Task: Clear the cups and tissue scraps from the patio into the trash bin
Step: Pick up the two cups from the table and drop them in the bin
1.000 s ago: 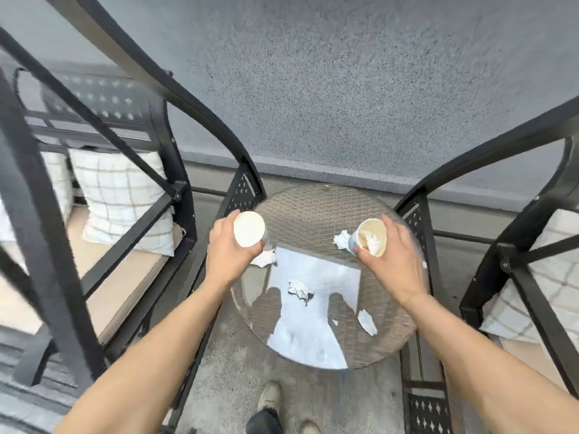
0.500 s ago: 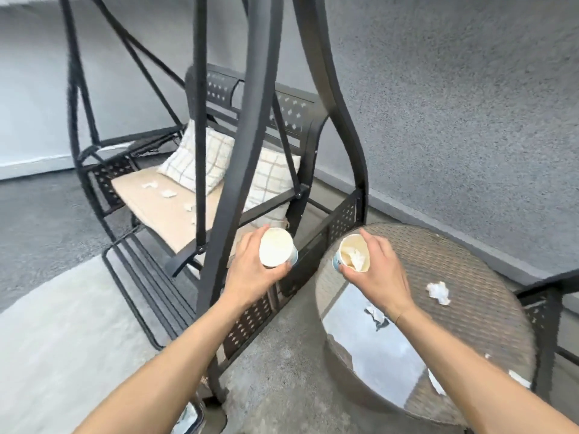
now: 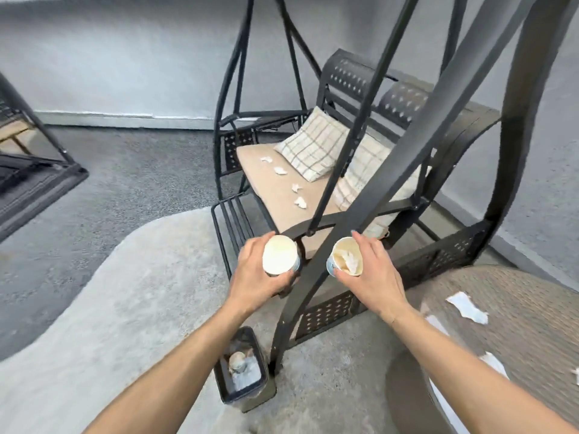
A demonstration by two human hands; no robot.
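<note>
The fingers (image 3: 250,249) of the left hand (image 3: 253,277) were curled around an empty paper cup (image 3: 279,254) and held it upright. The right hand (image 3: 372,277) held a second cup (image 3: 344,257) in the same way, with the thumb and fingers on its rim and wall, and a piece of tissue (image 3: 349,261) lay inside this cup. Both cups were in the air, in front of the dark frame of a swing seat (image 3: 282,195).

The trash bin (image 3: 224,388) stood on the floor below the left forearm, near the foot of the frame. It already contained a cup and some paper. The cups were not yet above it.

More tissue scraps (image 3: 288,180) lay on the cushion of the swing seat, and other scraps (image 3: 466,308) lay on the round woven surface (image 3: 517,324) at the right.

In my judgement, the danger was in the drop. The bin looked narrow and was partly full, so a cup released from too high or from the side could hit the rim and fall on the rug (image 3: 109,308). If the right cup was tilted too early, the light tissue could fall out before it reached the bin. The frame bars were near both hands, and a fast move could knock a cup against them.
</note>
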